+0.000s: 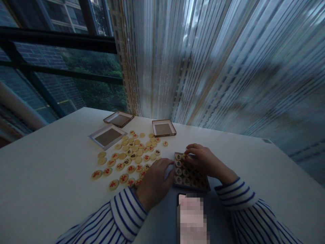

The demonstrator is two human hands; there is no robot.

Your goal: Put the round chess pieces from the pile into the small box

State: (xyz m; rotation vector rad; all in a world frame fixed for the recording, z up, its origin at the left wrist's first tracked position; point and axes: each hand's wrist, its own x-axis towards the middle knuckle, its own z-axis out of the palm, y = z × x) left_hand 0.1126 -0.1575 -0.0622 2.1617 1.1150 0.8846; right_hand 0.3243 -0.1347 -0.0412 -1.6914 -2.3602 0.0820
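Round wooden pieces with black characters stand in rows in a shallow box (208, 184). My right hand (204, 159) reaches over the box's far side, its fingertips on a round piece (185, 156) in the far row. At the box's left edge is my left hand (157, 179), thumb and forefinger apart with a gap between them and nothing seen in it. Loose round pieces (131, 168) with red or black characters, some blank side up, lie spread to the left of the box. My left hand hides a few of them.
Behind the loose pieces lie an open tray (163, 120), a brown-edged tray (106, 119) and a pale frame-like lid (98, 143). A phone (181, 200), largely pixelated, lies near me on the white table (50, 162). Beyond are a curtain and a window.
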